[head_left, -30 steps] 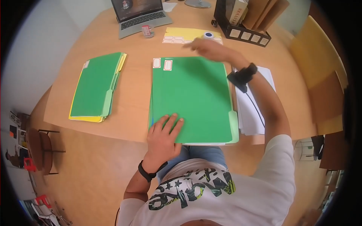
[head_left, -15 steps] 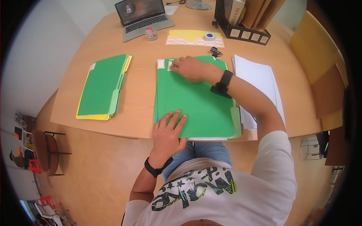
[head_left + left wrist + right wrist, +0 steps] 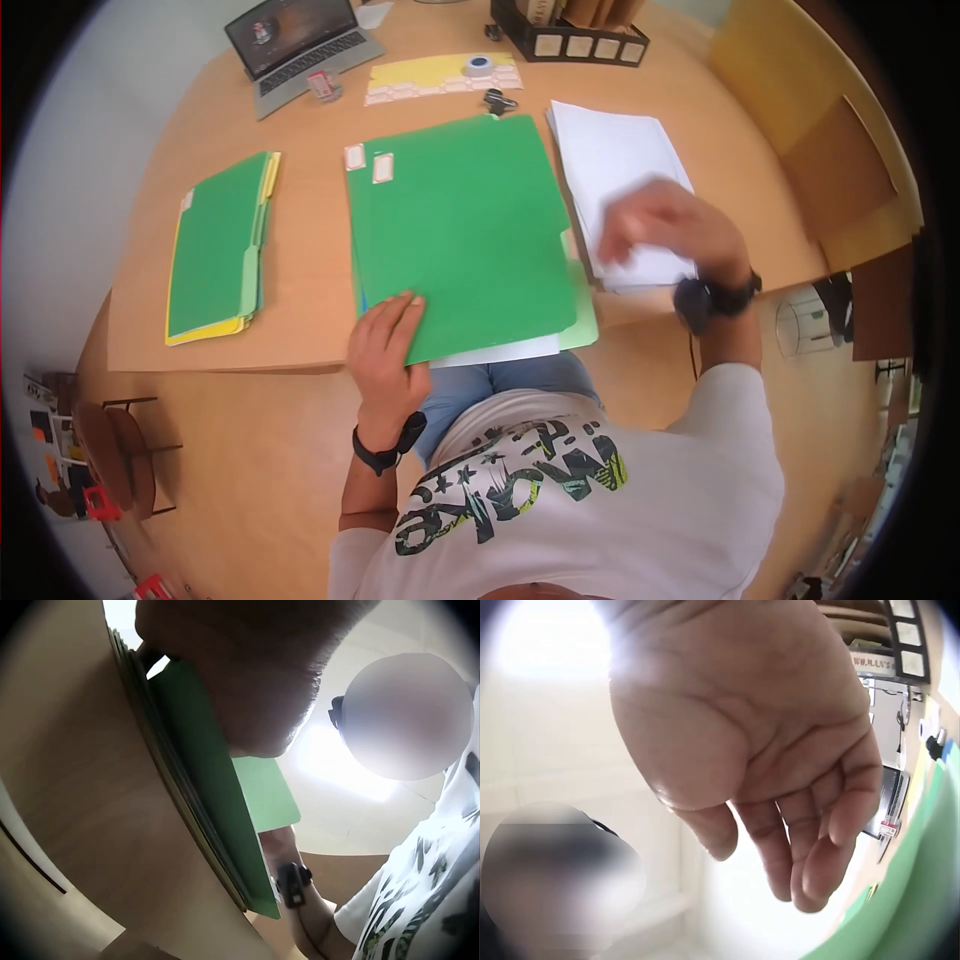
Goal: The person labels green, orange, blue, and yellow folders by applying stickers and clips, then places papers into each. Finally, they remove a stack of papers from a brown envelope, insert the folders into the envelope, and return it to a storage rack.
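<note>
A green folder (image 3: 460, 230), on top of a stack, bears two red-bordered labels (image 3: 383, 168) near its upper left corner. My left hand (image 3: 383, 350) grips its lower left corner, fingers on top and the thumb at the lower edge. A light green tab (image 3: 266, 795) sticks out beyond the folder in the left wrist view. White paper (image 3: 500, 352) shows under the folder's lower edge. Away from the folder, my blurred right hand (image 3: 660, 225) is over the white sheets (image 3: 620, 150). Its fingers (image 3: 810, 874) are loosely bent and hold nothing.
Another stack of green and yellow folders (image 3: 215, 250) lies at left. Beyond the middle stack are a black clip (image 3: 498, 101), a label sheet (image 3: 400, 80), a round white roll (image 3: 478, 66) and a laptop (image 3: 300, 50). A black organiser (image 3: 575, 45) stands at the back.
My right hand came down to the folder's upper labels, then swung away to the right. The top folder has turned slightly, uncovering more paper at its lower edge. The head view has shifted.
</note>
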Action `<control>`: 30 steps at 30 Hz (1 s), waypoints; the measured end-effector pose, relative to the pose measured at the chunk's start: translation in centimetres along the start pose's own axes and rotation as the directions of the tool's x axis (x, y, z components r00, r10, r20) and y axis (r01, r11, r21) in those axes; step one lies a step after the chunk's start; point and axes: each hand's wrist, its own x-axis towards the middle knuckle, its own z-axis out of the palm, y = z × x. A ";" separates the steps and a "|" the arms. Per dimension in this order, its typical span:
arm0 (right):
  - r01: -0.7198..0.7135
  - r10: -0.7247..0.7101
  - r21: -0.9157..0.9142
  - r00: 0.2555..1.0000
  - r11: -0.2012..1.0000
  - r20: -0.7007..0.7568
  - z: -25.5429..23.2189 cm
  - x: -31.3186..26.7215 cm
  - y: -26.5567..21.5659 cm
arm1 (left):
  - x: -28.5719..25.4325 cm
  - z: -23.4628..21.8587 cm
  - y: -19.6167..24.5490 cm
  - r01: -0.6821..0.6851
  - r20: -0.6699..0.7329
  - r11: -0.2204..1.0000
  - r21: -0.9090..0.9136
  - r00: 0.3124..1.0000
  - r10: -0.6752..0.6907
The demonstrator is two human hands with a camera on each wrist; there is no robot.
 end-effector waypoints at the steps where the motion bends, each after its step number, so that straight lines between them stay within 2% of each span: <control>1: -0.015 0.006 0.157 0.998 0.988 0.057 0.3 -3.0 0.6 | -0.3 -0.1 0.1 0.007 -0.028 0.999 -0.033 1.000 -0.008; 3: -0.129 0.103 0.207 0.986 0.970 0.132 2.1 -7.4 2.9 | -1.0 -0.5 0.5 0.026 -0.080 0.995 -0.097 0.996 -0.034; 4: -0.273 0.250 0.264 0.961 0.925 0.117 4.0 -8.8 3.5 | -1.3 -0.6 0.7 0.032 -0.074 0.994 -0.108 0.996 -0.040; 5: -0.356 0.327 0.284 0.934 0.890 0.144 5.6 -10.1 5.4 | -1.6 -0.7 0.8 0.037 -0.070 0.993 -0.115 0.997 -0.045; 7: -0.376 0.357 0.399 0.926 0.837 0.124 10.1 -11.4 9.8 | -2.2 -1.0 1.4 0.023 -0.038 0.993 -0.115 0.999 -0.028; 9: -0.238 0.289 0.548 0.957 0.802 -0.007 14.4 -11.2 12.1 | -2.6 -1.4 1.9 -0.016 0.011 0.995 -0.098 1.000 0.017; 11: -0.023 0.227 0.698 0.953 0.716 -0.202 17.5 -10.0 12.3 | -3.0 -1.9 3.0 -0.029 0.075 0.999 -0.043 0.997 0.032; 14: -0.050 0.279 0.667 0.929 0.744 -0.241 18.1 -8.9 12.1 | -3.6 -2.0 3.6 -0.026 0.143 1.000 0.011 0.989 0.024; 15: -0.014 0.271 0.767 0.940 0.642 -0.209 18.0 -8.9 12.5 | -3.7 -1.9 3.5 -0.024 0.163 1.000 0.018 0.986 0.020; 16: 0.015 0.261 0.851 0.949 0.525 -0.178 17.8 -8.8 12.7 | -3.8 -1.7 3.5 -0.006 0.135 1.000 -0.005 0.991 0.006; 17: -0.053 0.308 0.834 0.941 0.549 -0.143 17.4 -8.9 12.5 | -3.9 -1.4 3.4 0.015 0.107 0.999 -0.030 0.994 -0.012; 20: -0.097 0.361 0.822 0.922 0.561 -0.137 16.9 -8.4 10.8 | -5.0 -0.7 3.3 0.120 -0.016 0.974 -0.191 0.992 -0.126; 21: -0.101 0.406 0.841 0.902 0.532 -0.148 16.9 -8.1 9.6 | -5.3 -0.4 3.1 0.152 -0.064 0.954 -0.260 0.983 -0.174; 22: -0.106 0.444 0.841 0.880 0.530 -0.169 16.8 -7.9 8.9 | -6.0 0.3 3.0 0.251 -0.122 0.892 -0.375 0.941 -0.316; 24: -0.109 0.516 0.848 0.831 0.518 -0.208 17.0 -7.4 8.3 | -8.0 1.6 2.8 0.390 -0.175 0.705 -0.592 0.792 -0.585; 27: -0.174 0.517 0.778 0.828 0.604 -0.217 16.8 -7.4 9.1 | -9.2 1.7 2.9 0.383 -0.199 0.584 -0.716 0.690 -0.696; 30: -0.158 0.481 0.644 0.798 0.749 -0.363 16.2 -7.8 7.8 | -8.6 2.0 3.2 0.358 -0.291 0.609 -0.708 0.637 -0.714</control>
